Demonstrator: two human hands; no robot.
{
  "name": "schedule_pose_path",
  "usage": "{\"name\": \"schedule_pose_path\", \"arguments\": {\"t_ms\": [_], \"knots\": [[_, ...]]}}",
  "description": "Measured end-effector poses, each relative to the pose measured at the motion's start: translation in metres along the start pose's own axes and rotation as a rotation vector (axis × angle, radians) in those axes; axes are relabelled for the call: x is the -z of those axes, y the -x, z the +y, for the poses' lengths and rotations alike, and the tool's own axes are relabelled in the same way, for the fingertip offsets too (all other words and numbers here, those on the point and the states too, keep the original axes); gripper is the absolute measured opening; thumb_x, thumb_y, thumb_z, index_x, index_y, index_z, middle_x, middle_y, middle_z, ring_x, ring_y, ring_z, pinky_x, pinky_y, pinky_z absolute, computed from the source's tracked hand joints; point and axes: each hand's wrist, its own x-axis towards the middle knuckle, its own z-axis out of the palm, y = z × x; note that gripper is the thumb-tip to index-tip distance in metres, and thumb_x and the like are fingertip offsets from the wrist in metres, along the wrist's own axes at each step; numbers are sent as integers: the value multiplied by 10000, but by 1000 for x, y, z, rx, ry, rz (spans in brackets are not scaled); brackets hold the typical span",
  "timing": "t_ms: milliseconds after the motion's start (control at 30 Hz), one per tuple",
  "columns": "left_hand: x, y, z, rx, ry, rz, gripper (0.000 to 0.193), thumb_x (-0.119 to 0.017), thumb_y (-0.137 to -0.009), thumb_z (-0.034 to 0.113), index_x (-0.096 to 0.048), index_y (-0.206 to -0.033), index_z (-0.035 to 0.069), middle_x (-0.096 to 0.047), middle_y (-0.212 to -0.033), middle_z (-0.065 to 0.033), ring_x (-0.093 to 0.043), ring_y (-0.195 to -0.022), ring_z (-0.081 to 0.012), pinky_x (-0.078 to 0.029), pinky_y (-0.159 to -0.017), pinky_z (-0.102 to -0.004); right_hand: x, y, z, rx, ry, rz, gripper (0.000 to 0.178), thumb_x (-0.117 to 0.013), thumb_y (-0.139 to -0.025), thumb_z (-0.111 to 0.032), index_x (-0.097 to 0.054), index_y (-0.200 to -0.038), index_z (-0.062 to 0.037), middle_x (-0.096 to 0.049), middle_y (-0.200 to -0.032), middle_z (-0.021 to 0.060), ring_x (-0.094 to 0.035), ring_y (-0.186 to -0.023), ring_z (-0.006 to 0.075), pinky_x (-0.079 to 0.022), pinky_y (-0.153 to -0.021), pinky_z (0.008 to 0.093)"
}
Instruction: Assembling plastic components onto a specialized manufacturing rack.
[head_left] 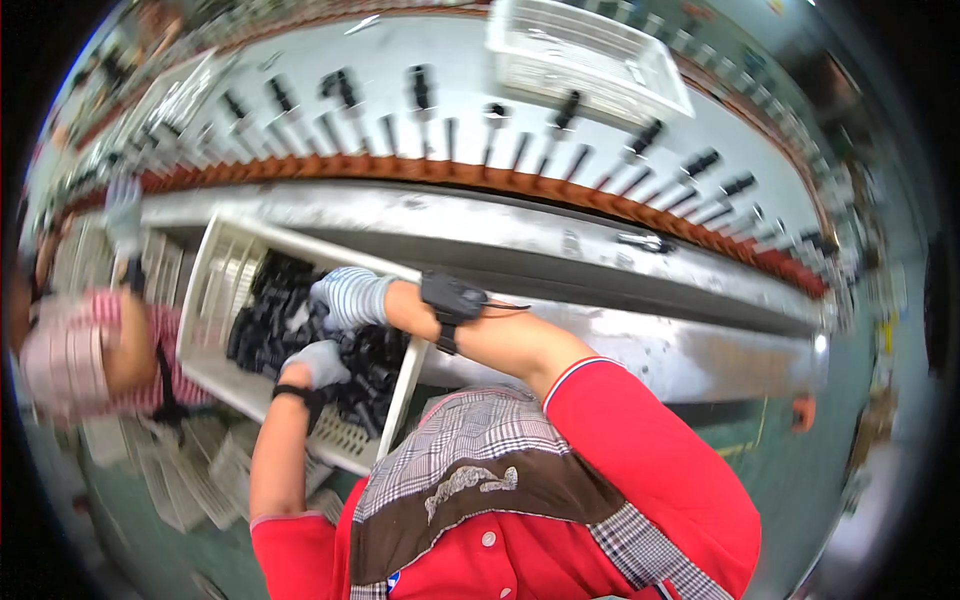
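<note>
Both of my gloved hands are down in a white plastic crate (212, 270) holding a heap of black plastic tube-like parts (262, 335). My right hand (352, 298), in a striped glove, reaches across from the right and rests on the far part of the heap. Its fingers curl down among the pieces. Closer to me, my left hand (319, 364), in a greyish glove, is also curled against the black parts. The fingertips of both hands are hidden, so what they hold cannot be made out. A small whitish patch shows between the hands.
Beyond the crate runs a metal ledge (400, 205) beside a brown-red conveyor (440, 172) carrying upright black-topped rods. A white basket (600, 85) lies past it. A shiny metal piece (645, 242) sits on the ledge. At left, a co-worker (80, 350) works near stacked crates (175, 480).
</note>
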Motion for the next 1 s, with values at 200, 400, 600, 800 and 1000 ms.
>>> {"name": "schedule_pose_path", "arguments": {"t_ms": [200,400,600,800,1000], "knots": [[84,45,113,-514,850,281,146,-584,-822,49,-544,-961,41,-603,-855,-28,-570,-809,-101,-471,-714,-245,141,271,25,-245,-811,321,171,-689,-829,-154,-565,-868,-43,-604,-759,27,-582,-677,89,-477,-569,236],[93,53,367,-816,1005,115,245,-673,-848,122,-594,-1058,24,-621,-924,-23,-577,-831,-90,-488,-741,-237,115,482,25,-468,-1036,345,613,-568,-835,-70,-352,-1406,-7,-665,-943,158,-658,-859,182,-516,-721,274],[95,12,613,-1299,1168,110,107,-632,-885,147,-608,-893,43,-661,-824,-41,-568,-734,-84,-454,-672,-216,85,612,27,-576,-740,322,327,-653,-784,-140,-632,-1089,-24,-667,-906,120,-629,-828,170,-491,-769,301],[92,-27,739,-1346,1228,231,152,-635,-893,198,-638,-870,47,-670,-815,-41,-558,-708,-83,-447,-666,-221,98,687,35,-817,-667,640,290,-699,-774,-194,-620,-987,-12,-645,-830,117,-592,-724,173,-480,-705,300],[100,-61,790,-1313,1342,310,194,-634,-902,238,-598,-882,48,-660,-804,-72,-555,-660,-94,-454,-609,-237,101,740,79,-822,-964,902,169,-674,-781,-146,-568,-798,-16,-553,-684,33,-488,-642,99,-451,-640,283]]}}
